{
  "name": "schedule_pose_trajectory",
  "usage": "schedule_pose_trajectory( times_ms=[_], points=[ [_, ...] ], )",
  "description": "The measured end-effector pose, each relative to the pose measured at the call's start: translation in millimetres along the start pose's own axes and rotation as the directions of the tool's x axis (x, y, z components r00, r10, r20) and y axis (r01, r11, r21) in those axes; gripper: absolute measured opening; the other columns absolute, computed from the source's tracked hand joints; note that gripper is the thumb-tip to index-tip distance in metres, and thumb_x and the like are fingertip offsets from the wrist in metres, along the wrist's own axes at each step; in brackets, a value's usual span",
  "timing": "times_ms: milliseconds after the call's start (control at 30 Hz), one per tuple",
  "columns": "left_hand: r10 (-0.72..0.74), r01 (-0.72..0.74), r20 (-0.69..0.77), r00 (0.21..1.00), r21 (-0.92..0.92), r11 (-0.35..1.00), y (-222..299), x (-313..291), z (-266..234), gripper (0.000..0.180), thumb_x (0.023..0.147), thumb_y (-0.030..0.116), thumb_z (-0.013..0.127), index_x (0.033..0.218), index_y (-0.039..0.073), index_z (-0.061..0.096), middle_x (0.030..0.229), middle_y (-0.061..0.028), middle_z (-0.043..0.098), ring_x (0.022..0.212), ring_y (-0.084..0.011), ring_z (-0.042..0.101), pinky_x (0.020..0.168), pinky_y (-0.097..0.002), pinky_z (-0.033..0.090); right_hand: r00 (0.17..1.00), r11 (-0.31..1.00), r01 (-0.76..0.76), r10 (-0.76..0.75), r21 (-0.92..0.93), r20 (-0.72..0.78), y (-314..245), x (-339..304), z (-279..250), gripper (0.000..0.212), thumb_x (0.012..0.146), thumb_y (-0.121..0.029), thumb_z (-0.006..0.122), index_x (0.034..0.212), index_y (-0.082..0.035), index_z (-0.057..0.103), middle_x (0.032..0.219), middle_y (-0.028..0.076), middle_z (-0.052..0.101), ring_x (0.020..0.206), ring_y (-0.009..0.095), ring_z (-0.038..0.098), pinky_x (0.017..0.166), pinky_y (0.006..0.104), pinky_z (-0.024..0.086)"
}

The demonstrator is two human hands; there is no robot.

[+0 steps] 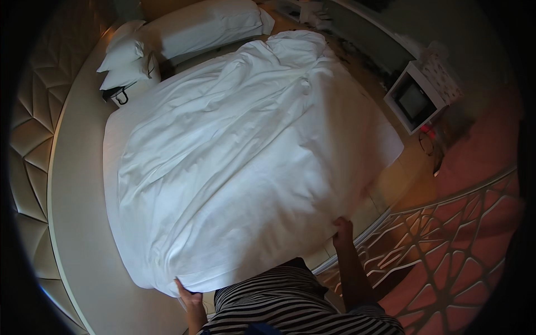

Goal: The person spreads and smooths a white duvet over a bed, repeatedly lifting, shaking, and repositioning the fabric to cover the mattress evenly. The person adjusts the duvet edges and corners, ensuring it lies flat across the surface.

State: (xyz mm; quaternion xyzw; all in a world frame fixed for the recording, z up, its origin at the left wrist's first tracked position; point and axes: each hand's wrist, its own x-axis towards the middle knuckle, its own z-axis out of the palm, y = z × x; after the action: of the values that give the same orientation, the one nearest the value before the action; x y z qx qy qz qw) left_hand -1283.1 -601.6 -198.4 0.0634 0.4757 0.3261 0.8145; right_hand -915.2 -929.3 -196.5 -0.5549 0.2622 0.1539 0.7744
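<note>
A wrinkled white duvet [240, 184] is spread over the bed, with long creases running toward the far end and a bunched heap at its far corner. My left hand [191, 298] grips its near edge at the lower left corner, thumb on top and the other fingers mostly hidden. Farther right, my right hand [343, 230] is closed on the same near edge. Between the two hands the cloth hangs in front of my striped shirt. A strip of white bottom sheet [113, 184] shows along the bed's left side.
Stacked white pillows [125, 58] sit at the far left, beside a long white padded bundle [201, 28]. Tufted panels [36, 134] line the left wall. At right stand a white box with a dark front [413, 100] and a lattice screen [446, 262].
</note>
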Motion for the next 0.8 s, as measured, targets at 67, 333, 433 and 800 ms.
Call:
schedule_pose_trajectory(
  times_ms=[67,333,433,800],
  points=[
    [0.023,-0.023,-0.009,1.000,0.040,0.999,-15,8,-18,0.052,0.079,0.042,0.048,0.119,0.011,0.038,0.121,-0.0058,0.041,0.112,-0.0260,0.036,0.093,-0.0447,0.027,0.958,0.965,-0.259,0.250,-0.051,-0.140,20,21,-6,0.019,0.062,-0.006,0.046,0.081,-0.005,0.042,0.073,0.007,0.038,0.059,0.024,0.046,0.042,0.0364,0.033],
    [-0.185,0.195,0.233,0.955,-0.023,0.980,-60,38,-5,0.044,0.077,0.035,0.054,0.113,0.011,0.046,0.113,-0.0059,0.049,0.106,-0.0267,0.042,0.092,-0.0445,0.030,0.887,0.926,-0.378,0.358,-0.012,-0.292,38,38,3,0.022,0.062,-0.002,0.041,0.083,-0.002,0.042,0.077,0.008,0.037,0.073,0.028,0.045,0.058,0.0416,0.041],
    [-0.303,0.291,0.247,0.920,0.086,0.953,-65,60,-9,0.040,0.075,0.027,0.057,0.110,0.008,0.047,0.109,-0.0068,0.051,0.102,-0.0271,0.046,0.091,-0.0436,0.033,0.929,0.962,-0.274,0.267,0.009,-0.257,53,67,-24,0.016,0.065,-0.001,0.042,0.081,-0.004,0.043,0.075,0.008,0.038,0.063,0.022,0.040,0.051,0.0378,0.036],
    [0.027,-0.024,-0.139,0.990,0.029,0.999,-8,34,-32,0.042,0.075,0.023,0.058,0.108,0.001,0.046,0.102,-0.0120,0.054,0.092,-0.0258,0.053,0.080,-0.0394,0.044,0.826,0.822,-0.544,0.487,0.170,0.285,9,54,34,0.020,0.072,-0.017,0.050,0.089,-0.007,0.049,0.076,0.007,0.048,0.071,0.023,0.047,0.053,0.0387,0.042]
  ],
)
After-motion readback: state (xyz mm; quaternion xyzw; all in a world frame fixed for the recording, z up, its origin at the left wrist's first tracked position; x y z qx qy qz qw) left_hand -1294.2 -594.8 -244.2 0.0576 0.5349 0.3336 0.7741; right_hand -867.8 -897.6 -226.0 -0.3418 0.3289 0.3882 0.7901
